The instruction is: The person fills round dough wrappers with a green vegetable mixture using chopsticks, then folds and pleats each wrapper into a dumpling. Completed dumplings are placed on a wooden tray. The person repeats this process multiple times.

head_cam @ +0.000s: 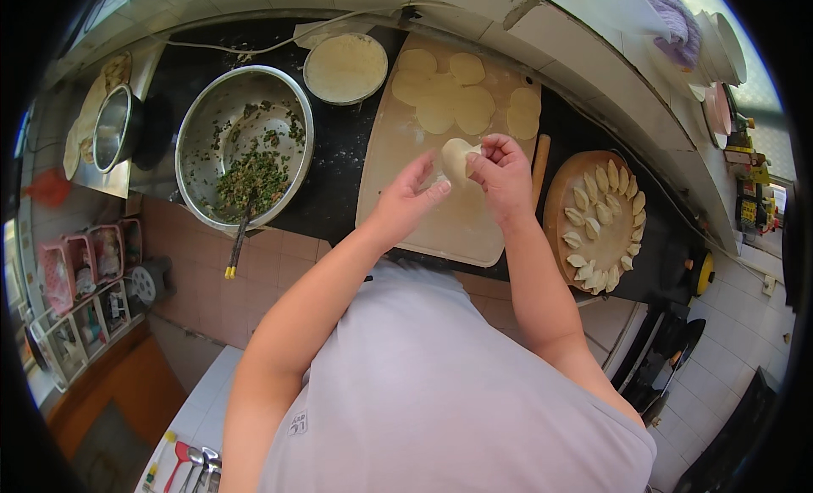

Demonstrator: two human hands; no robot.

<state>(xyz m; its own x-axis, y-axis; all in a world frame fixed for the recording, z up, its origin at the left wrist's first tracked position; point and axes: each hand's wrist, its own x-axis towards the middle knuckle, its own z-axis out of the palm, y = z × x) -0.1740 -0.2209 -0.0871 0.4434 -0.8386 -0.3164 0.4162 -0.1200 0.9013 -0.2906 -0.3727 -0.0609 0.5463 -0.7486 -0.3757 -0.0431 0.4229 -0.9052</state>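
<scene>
My right hand (pixel 506 175) pinches the edge of a round dough wrapper (pixel 456 161) above the cutting board (pixel 432 220). Just left of the wrapper, my left hand (pixel 413 194) is held with thumb and fingers apart and holds nothing. Flat dough rounds (pixel 473 108) lie at the board's far end, some overlapping. A large steel bowl (pixel 184 182) to the left contains chopped green filling (pixel 254 178), with yellow-tipped chopsticks (pixel 239 245) resting in it. On the right, folded dumplings (pixel 603 213) stand in curved rows on a round wooden board (pixel 559 182).
Behind the large bowl is a bowl of flour (pixel 346 67). A wooden rolling pin (pixel 541 166) lies along the cutting board's right edge. Farther left is a small steel bowl (pixel 113 128). A cable (pixel 254 51) runs along the tiled wall at the back.
</scene>
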